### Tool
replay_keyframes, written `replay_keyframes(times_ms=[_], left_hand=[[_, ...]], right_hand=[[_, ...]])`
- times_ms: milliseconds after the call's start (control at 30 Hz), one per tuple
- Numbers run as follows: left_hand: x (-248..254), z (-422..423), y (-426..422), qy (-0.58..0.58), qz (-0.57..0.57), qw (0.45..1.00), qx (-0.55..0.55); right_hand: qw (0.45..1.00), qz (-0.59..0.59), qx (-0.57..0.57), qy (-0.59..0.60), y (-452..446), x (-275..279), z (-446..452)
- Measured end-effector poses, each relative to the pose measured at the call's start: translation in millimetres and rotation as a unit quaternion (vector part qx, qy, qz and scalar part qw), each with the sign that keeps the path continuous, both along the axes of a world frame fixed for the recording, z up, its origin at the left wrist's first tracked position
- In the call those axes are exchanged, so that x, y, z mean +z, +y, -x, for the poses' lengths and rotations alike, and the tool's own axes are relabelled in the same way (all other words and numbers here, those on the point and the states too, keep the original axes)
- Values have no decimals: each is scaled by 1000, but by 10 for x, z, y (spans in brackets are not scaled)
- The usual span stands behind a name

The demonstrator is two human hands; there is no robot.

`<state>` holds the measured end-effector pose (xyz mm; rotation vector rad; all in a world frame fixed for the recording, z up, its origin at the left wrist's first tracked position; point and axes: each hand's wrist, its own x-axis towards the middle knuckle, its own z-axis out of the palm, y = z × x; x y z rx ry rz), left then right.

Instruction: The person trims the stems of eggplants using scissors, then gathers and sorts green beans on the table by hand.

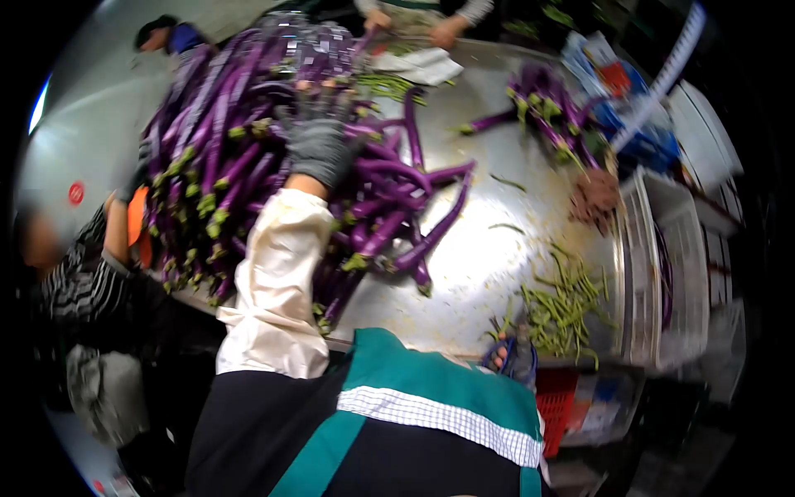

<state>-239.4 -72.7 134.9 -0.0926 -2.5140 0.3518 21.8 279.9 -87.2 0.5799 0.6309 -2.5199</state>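
My left hand (319,141), in a dark grey glove with bare fingertips, reaches far across a large heap of long purple eggplants (240,116). Its fingers are stretched out over the eggplants, close to some wrapped in clear plastic (302,45). Low at the table's front edge is my right hand (502,358), gloved and partly hidden by my clothing. It is closed around blue loops that look like the handles of scissors (534,358); the blades are not clear. Beside it lies a pile of green beans (567,302).
The metal table (489,257) also bears a smaller eggplant bunch (546,108), a brown cloth (594,200) and a white cloth (422,65). White crates (662,273) stand along the right edge, a red basket (556,406) below. Co-workers stand opposite (414,16) and at left (91,273).
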Motion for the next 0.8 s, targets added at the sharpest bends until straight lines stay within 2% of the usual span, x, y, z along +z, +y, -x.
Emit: replay_keyframes(times_ms=[67, 100, 133, 167, 233, 267, 300, 433, 500, 567, 600, 633, 667, 733, 767, 800], left_hand=[[-122, 270, -133, -134, 43, 987, 77], [-111, 345, -131, -230, 59, 964, 118], [19, 366, -39, -384, -43, 907, 168], [-178, 348, -110, -248, 18, 957, 147], [-296, 400, -213, -233, -19, 959, 163], [-379, 397, -287, -204, 36, 966, 152], [-315, 358, -202, -200, 7, 964, 174], [-178, 210, 21, -191, 26, 967, 165], [-140, 120, 166, -143, 49, 982, 115], [-228, 35, 321, -68, 27, 996, -44], [-295, -16, 478, -15, -71, 971, -227], [-390, -148, 738, -111, -214, 925, -293], [-437, -350, 1032, -252, -293, 881, -274], [-1036, -551, 1370, -276, -116, 873, -385], [-1241, -705, 1495, -362, -210, 812, -407], [-1434, -778, 1627, -451, -141, 812, -343]], right_hand=[[995, 78, -25, 58, -94, 44, -11], [995, 78, -58, 1, -125, 40, -68], [991, 80, -91, -51, -136, 51, -106], [990, 80, -104, -57, -156, 183, -105], [991, 59, -117, -30, -151, 301, -145], [993, 39, -114, 2, -140, 296, -155], [994, 7, -109, -10, -154, 412, -123], [992, -36, -122, 23, -104, 456, -143], [987, -62, -145, 6, -73, 474, -174], [978, -92, -189, -12, -69, 503, -187], [978, -89, -187, -10, -66, 540, -188], [968, -157, -196, -17, -68, 598, -189], [952, -225, -204, -24, -83, 650, -188], [946, -249, -207, -3, -121, 691, -205], [917, -369, -151, 15, -129, 694, -202], [870, -482, -95, 33, -150, 696, -210]])
